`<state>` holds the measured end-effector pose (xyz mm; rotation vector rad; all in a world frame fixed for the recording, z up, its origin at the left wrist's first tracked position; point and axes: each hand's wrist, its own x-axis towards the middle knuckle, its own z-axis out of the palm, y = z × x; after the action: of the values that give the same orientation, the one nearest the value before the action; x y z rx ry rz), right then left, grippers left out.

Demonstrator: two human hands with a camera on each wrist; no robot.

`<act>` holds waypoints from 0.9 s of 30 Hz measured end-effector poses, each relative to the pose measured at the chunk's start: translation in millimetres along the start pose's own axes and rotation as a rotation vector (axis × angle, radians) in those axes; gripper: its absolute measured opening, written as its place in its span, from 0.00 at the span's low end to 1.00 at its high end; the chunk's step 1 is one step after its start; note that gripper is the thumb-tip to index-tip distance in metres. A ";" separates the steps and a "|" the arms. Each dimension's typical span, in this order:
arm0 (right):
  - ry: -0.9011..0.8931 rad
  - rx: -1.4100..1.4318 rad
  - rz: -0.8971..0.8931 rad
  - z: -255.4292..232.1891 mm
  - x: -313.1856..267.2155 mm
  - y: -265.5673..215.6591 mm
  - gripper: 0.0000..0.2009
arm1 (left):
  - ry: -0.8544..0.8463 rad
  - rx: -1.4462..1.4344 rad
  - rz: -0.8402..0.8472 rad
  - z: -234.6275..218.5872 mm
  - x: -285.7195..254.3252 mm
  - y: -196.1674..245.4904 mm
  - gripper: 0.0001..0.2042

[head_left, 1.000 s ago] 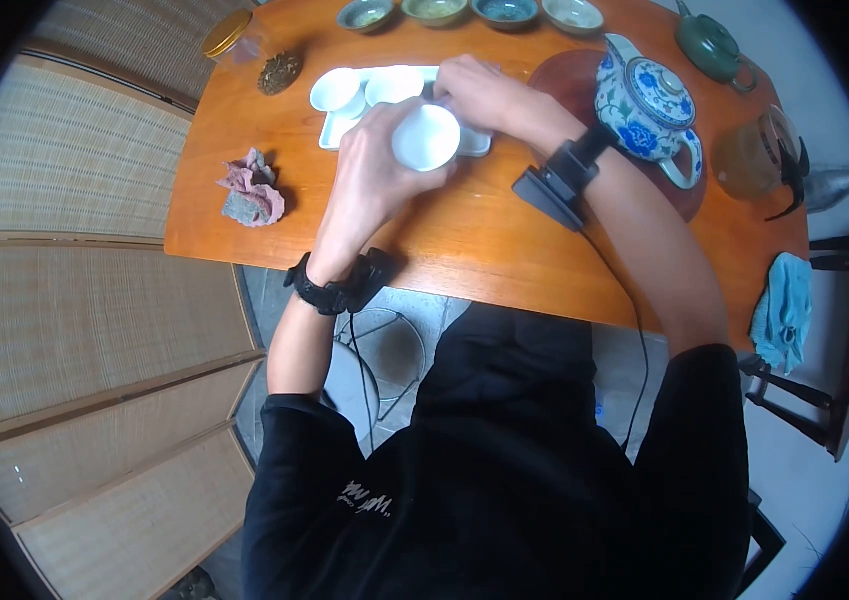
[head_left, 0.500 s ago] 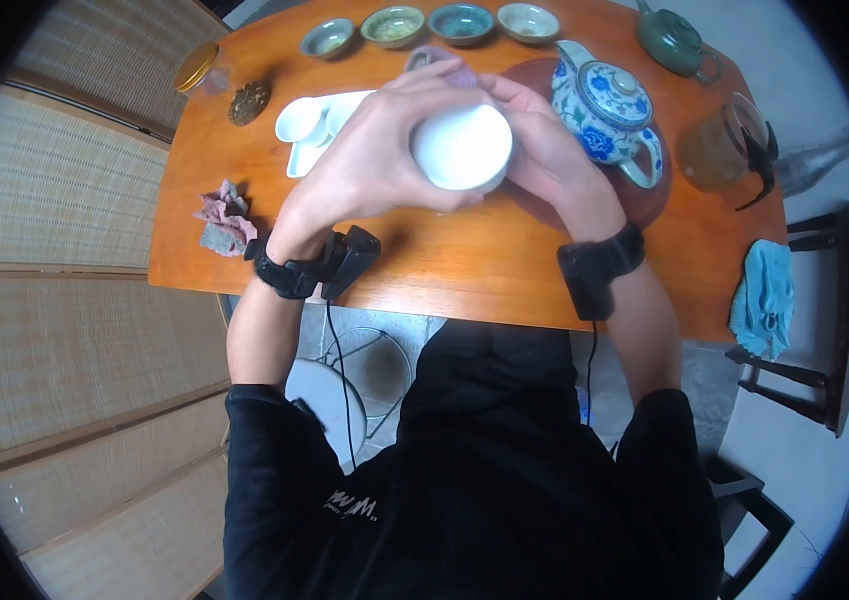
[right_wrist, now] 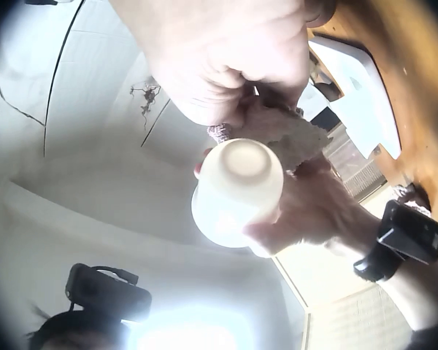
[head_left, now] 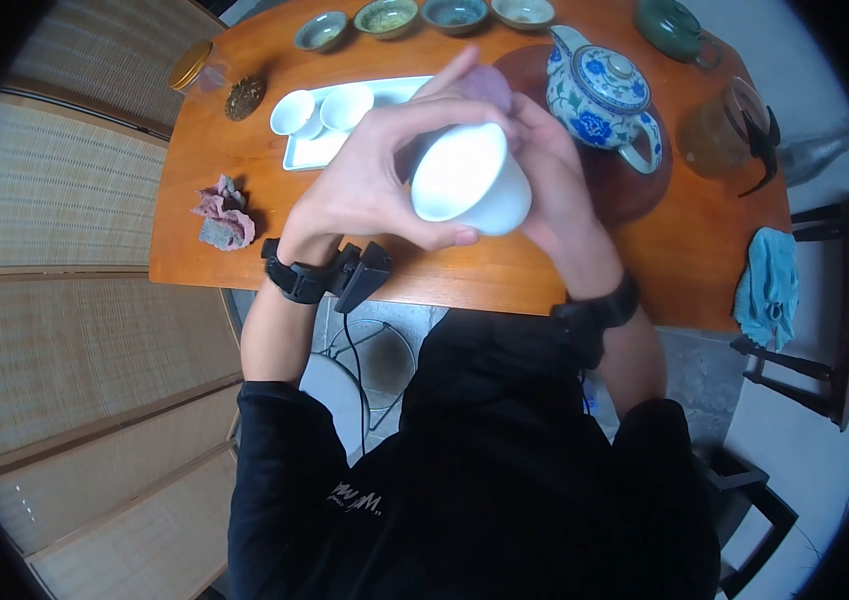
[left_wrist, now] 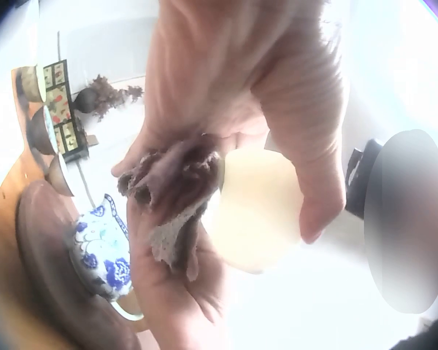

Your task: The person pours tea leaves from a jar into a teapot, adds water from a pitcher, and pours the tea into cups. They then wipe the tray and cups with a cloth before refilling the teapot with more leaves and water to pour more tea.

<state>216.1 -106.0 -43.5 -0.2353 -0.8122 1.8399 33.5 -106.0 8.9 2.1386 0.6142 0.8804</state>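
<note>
In the head view my left hand (head_left: 360, 180) grips a white cup (head_left: 475, 180) by its sides, with the cup tilted and its mouth toward the left. Against the cup's far side, my right hand (head_left: 555, 165) holds a crumpled purplish cloth (head_left: 486, 88). The left wrist view shows the cloth (left_wrist: 182, 182) between both hands, beside the cup (left_wrist: 255, 211). From the right wrist, the fingers of my right hand (right_wrist: 226, 58) curl round the cloth (right_wrist: 296, 138), and the cup's base (right_wrist: 247, 157) faces the camera. Two white cups (head_left: 293, 113) (head_left: 347, 106) stand on a white tray (head_left: 310, 155).
A blue-and-white teapot (head_left: 600, 95) stands on a round brown board (head_left: 635, 190) at the right, near a glass pitcher (head_left: 720, 135). Several small bowls (head_left: 387, 17) line the far side. A pink-grey crumpled object (head_left: 225, 215) lies at the left, a blue cloth (head_left: 768, 285) at the right edge.
Both hands have moved right, away from the tray, with the cup. My right hand has come to the cup's far side with the purplish cloth. The cup has tipped further over.
</note>
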 end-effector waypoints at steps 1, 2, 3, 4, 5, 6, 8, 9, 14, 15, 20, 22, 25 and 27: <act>0.053 -0.073 0.004 1.8 3.4 -0.1 0.13 | -0.009 0.006 -0.001 -2.0 -0.9 3.1 0.35; 0.103 -0.146 0.010 5.6 7.3 -0.4 0.14 | -0.017 -0.005 0.061 -5.1 -0.3 6.7 0.34; 0.154 -0.216 0.020 9.4 10.1 -0.7 0.14 | -0.021 -0.059 0.040 -2.6 -3.2 8.5 0.33; 0.143 -0.297 -0.009 4.7 12.4 2.2 0.13 | -0.027 -0.115 0.019 2.6 -7.0 10.7 0.32; 0.092 -0.335 0.014 2.9 11.1 2.6 0.13 | -0.031 -0.169 0.001 6.9 -8.7 11.3 0.32; 0.041 -0.373 0.039 1.3 9.5 2.4 0.13 | -0.040 -0.121 0.016 10.8 -8.3 11.1 0.32; -0.015 -0.321 0.099 -1.6 5.3 4.0 0.13 | 0.044 -0.159 -0.069 12.7 -15.1 1.9 0.32; -0.017 -0.232 0.128 -3.3 2.5 5.1 0.13 | 0.082 -0.178 -0.108 11.5 -15.0 -1.3 0.32; -0.017 -0.107 0.154 -11.1 -20.9 -0.1 0.13 | -0.033 0.109 0.043 2.1 -14.2 5.5 0.33; -0.016 -0.124 0.141 -12.8 -26.3 -2.6 0.13 | -0.027 0.059 0.044 -1.2 -15.0 4.9 0.33; 0.111 -0.125 -0.128 4.7 -38.1 -1.9 0.14 | 0.106 -0.188 0.038 3.2 -14.1 1.0 0.34; 0.110 -0.064 -0.166 14.3 -35.1 -3.8 0.14 | 0.115 -0.172 0.090 10.0 -17.2 1.9 0.34; -0.061 0.149 -0.017 17.3 -32.2 8.2 0.14 | 0.211 -0.119 0.193 16.4 -15.1 4.6 0.34; -0.068 0.287 0.021 14.2 -40.5 18.2 0.15 | 0.318 -0.134 0.174 18.7 -13.7 7.8 0.36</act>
<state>212.2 -151.5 -52.8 0.0023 -0.5841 1.9664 39.6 -128.1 0.2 1.9679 0.5122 1.3355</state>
